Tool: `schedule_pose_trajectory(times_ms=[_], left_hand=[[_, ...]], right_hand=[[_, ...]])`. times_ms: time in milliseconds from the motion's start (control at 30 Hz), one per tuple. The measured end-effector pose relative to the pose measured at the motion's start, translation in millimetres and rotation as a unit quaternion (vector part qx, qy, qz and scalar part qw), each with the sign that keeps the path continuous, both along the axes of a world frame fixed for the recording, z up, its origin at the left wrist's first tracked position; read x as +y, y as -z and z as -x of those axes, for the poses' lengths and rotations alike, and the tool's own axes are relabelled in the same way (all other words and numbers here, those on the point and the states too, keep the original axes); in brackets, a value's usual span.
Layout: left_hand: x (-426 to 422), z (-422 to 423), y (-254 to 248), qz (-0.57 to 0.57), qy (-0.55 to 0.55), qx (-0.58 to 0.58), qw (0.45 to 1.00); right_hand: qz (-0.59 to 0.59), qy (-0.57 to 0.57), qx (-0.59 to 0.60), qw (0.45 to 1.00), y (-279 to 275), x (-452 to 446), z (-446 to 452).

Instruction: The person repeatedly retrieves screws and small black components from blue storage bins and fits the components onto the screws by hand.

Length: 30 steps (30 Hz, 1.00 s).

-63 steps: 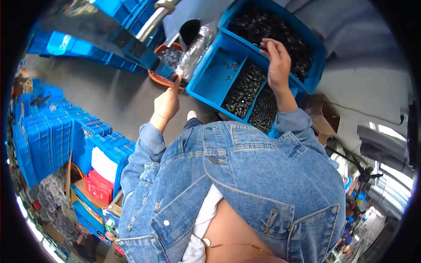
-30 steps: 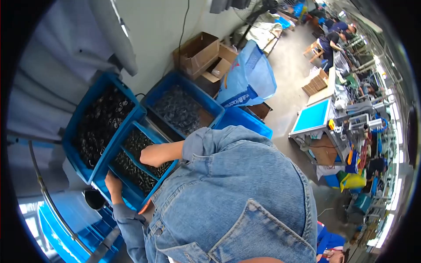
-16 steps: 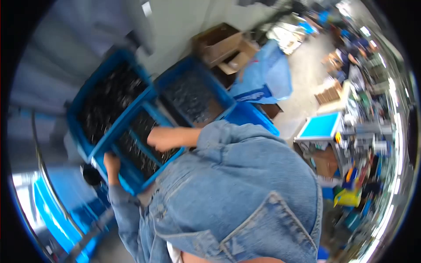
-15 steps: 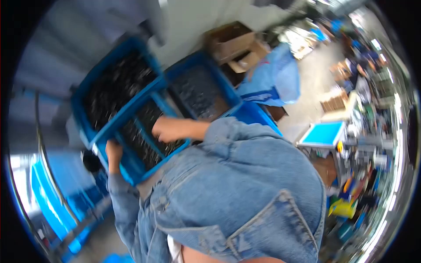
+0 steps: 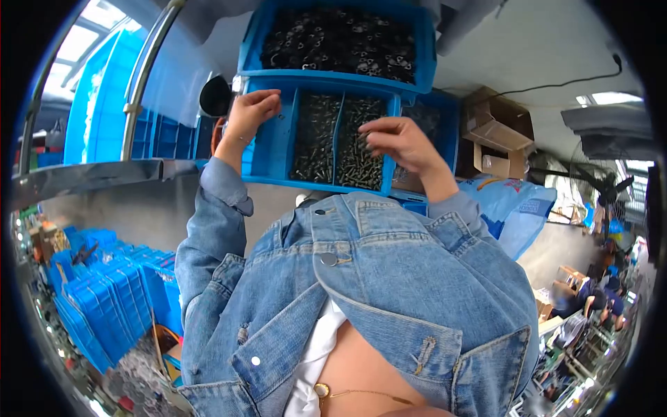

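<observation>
My left hand (image 5: pixel 254 114) hovers above the left compartment of a blue divided bin (image 5: pixel 267 156), its fingers drawn together. Whatever may be between them is too small to make out. My right hand (image 5: pixel 404 146) is over the bin's right compartment, fingers curled and thumb and fingertips close together; any small piece in them cannot be identified. Below it lie many small metal screw-like pieces (image 5: pixel 360 167). The middle compartment holds similar small dark metal pieces (image 5: pixel 314 142). Behind, a raised blue bin (image 5: pixel 333 75) contains black parts with metal loops (image 5: pixel 340 42).
Cardboard boxes (image 5: pixel 497 125) and a blue plastic bag (image 5: pixel 511 208) are on the right. A metal rail (image 5: pixel 139 90) and a black round cup-like object (image 5: pixel 215 96) stand left. Stacked blue crates (image 5: pixel 114 306) are at lower left. Other people (image 5: pixel 604 299) are at far right.
The head view has turned, so the bins now appear upright at top centre. My left hand has moved from the bin's edge to above its left compartment; my right hand remains over the bin.
</observation>
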<state>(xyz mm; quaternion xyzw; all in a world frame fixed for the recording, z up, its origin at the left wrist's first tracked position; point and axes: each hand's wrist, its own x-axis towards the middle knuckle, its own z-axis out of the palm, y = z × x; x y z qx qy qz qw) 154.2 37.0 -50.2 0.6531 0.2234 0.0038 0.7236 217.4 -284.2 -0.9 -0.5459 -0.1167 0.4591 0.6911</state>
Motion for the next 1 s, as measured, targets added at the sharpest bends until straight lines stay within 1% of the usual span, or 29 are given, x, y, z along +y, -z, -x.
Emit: schedule_pose_trajectory(times_ms=[67,100,233,333,367,400,433,467,500,533,567,667,767,800,867,900,933,967,1000], left_hand=[[-0.8,5.5,-6.6,0.167,-0.037,-0.008,0.985],[-2.4,7.4,-12.3,0.227,-0.051,-0.003,0.972],[-4.3,11.9,-5.6,0.344,-0.061,-0.038,0.936],[-9.5,14.6,-10.2,0.354,-0.09,-0.029,0.931],[-10.5,15.3,-10.5,0.364,-0.098,-0.03,0.926],[-11.2,16.0,-10.8,0.373,-0.106,-0.03,0.921],[-11.6,17.0,-10.9,0.382,-0.115,-0.03,0.916],[-11.5,17.5,-10.7,0.388,-0.119,-0.035,0.913],[-11.1,18.5,-10.4,0.394,-0.125,-0.039,0.91],[-10.8,20.2,-10.4,0.399,-0.131,-0.043,0.907],[-11.2,22.1,-11.4,0.395,-0.136,-0.046,0.907],[-8.1,27.7,-10.3,0.386,-0.145,-0.041,0.91],[-3.0,36.2,-5.2,0.324,-0.155,-0.026,0.933],[-1.8,37.2,-2.4,0.305,-0.153,-0.022,0.94],[3.7,39.9,3.5,0.305,-0.166,0.008,0.938],[6.4,41.0,7.8,0.31,-0.175,0.017,0.934],[6.9,40.2,10.1,0.316,-0.183,0.025,0.931],[5.6,37.3,12.2,0.299,-0.196,0.039,0.933],[3.9,34.3,14.5,0.252,-0.18,0.046,0.95]], right_hand=[[-0.083,0.02,0.106,0.991,5.4,-2.3,-22.7],[-0.128,0.017,0.159,0.979,10.5,-3.1,-35.6],[-0.214,-0.009,0.268,0.939,-2.5,15.9,-72.7],[-0.256,-0.132,0.286,0.914,14.2,35.2,-131.5],[-0.143,-0.092,0.171,0.97,24.0,46.3,-152.3],[-0.028,-0.05,0.05,0.997,36.1,58.6,-172.9],[0.062,-0.037,-0.099,0.992,44.4,71.7,-184.3],[0.17,-0.023,-0.234,0.957,52.4,84.8,-195.6],[0.244,-0.038,-0.385,0.889,58.9,101.8,-198.2],[0.306,-0.05,-0.525,0.792,64.2,117.7,-201.4],[0.389,-0.16,-0.562,0.712,65.3,132.3,-209.6],[0.366,-0.181,-0.61,0.679,97.4,152.1,-215.1],[0.378,-0.185,-0.625,0.657,97.2,154.7,-215.3],[0.362,-0.18,-0.619,0.674,95.0,152.6,-214.5],[0.333,-0.164,-0.606,0.704,86.5,145.9,-218.1],[0.288,-0.136,-0.508,0.8,64.5,138.2,-205.6],[0.2,-0.116,-0.348,0.909,59.0,126.4,-202.9],[0.103,-0.092,-0.173,0.975,54.7,114.2,-204.4],[0.001,-0.065,0.008,0.998,47.9,103.8,-200.8]])
